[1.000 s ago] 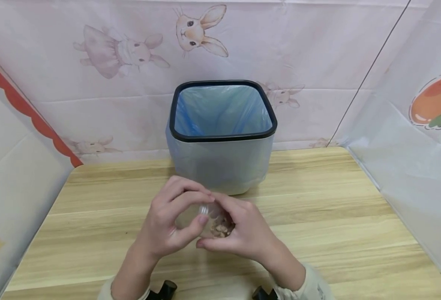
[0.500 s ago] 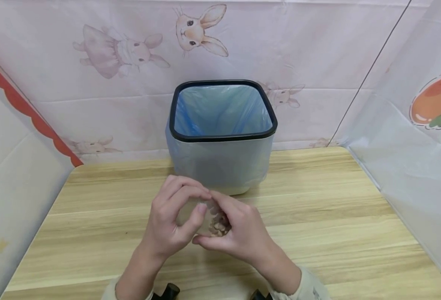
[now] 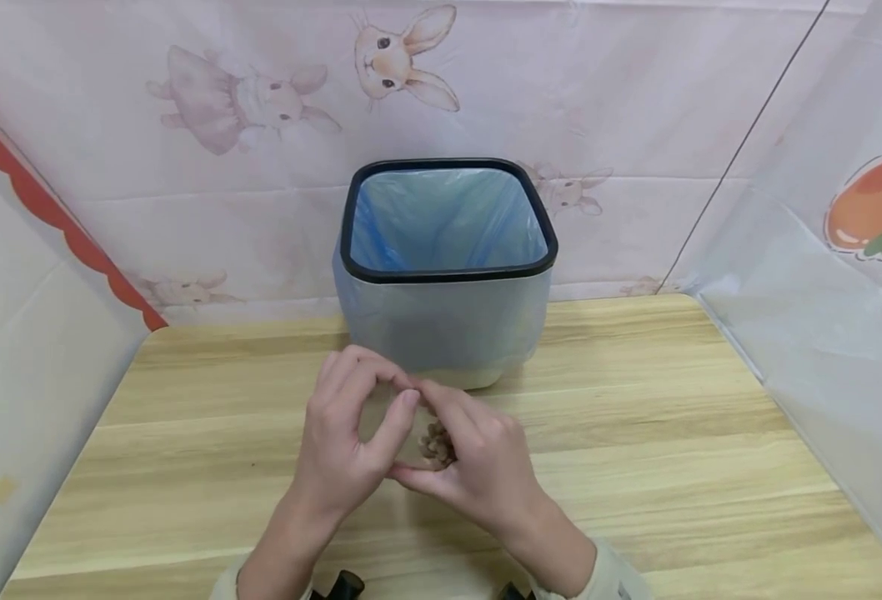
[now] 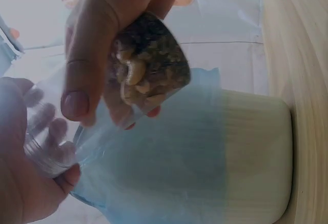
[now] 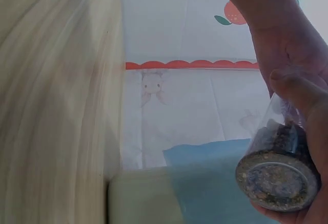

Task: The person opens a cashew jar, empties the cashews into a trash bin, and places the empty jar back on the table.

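Note:
A clear plastic jar, part filled with cashews and darker dried bits, is held between both hands above the table. My right hand grips its body, thumb on the near side and fingers on the far side. Around the ridged clear top end curl the fingers and thumb of my left hand. The jar lies tilted, with its mouth end toward the left. In the right wrist view the round bottom of the jar faces the camera, and the contents have settled there.
A pale square trash bin with a black rim and a blue bag liner stands just beyond the hands. The wood-grain table is bordered by printed cloth walls.
My left thumb has slid up and away from me along the jar's top, its tip now near the forefinger. The jar has turned slightly, showing less of its contents. The bin has not moved.

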A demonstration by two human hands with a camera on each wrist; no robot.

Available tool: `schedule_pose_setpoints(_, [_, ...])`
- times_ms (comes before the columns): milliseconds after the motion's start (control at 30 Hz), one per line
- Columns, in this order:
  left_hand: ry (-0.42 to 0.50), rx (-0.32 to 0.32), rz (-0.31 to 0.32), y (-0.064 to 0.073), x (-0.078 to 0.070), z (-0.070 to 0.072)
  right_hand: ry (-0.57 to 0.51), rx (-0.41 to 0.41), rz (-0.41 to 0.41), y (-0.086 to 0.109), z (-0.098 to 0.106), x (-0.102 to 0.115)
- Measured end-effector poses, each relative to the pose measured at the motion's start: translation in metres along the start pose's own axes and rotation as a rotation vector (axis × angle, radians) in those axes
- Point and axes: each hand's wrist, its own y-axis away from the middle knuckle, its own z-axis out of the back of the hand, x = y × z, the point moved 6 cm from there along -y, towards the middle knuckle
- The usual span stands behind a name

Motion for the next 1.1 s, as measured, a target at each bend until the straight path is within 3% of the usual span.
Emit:
schedule_pose_setpoints(133, [-0.012,0.012,0.039,0.001,0.004,-0.002,0.025,-0.015,0.007,-0.001,0.001,-0.002])
schedule_pose_setpoints(367, [0.023,0.053,-0.013,0.000,0.003,-0.001,-0.050,0.010,-0.039,0.000,0.003,-0.009])
schedule_pose_setpoints(467, [0.067,0.114,-0.063,-0.002,0.001,0.000,-0.150,0.053,-0.081,-0.001,0.004,-0.014])
schedule_pose_setpoints(600, [0.174,0.199,-0.152,-0.004,-0.004,0.001,-0.374,0.170,-0.148,-0.001,0.002,-0.020])
schedule_pose_setpoints(733, [0.279,0.241,-0.251,-0.004,-0.010,0.002,-0.556,0.281,-0.176,0.000,-0.001,-0.019])
schedule_pose_setpoints(900, [0.316,0.226,-0.310,-0.005,-0.016,0.003,-0.641,0.336,-0.183,-0.001,-0.002,-0.017])
schedule_pose_setpoints(1100, [0.287,0.183,-0.311,-0.007,-0.019,0.003,-0.583,0.300,-0.154,-0.003,0.001,-0.014])
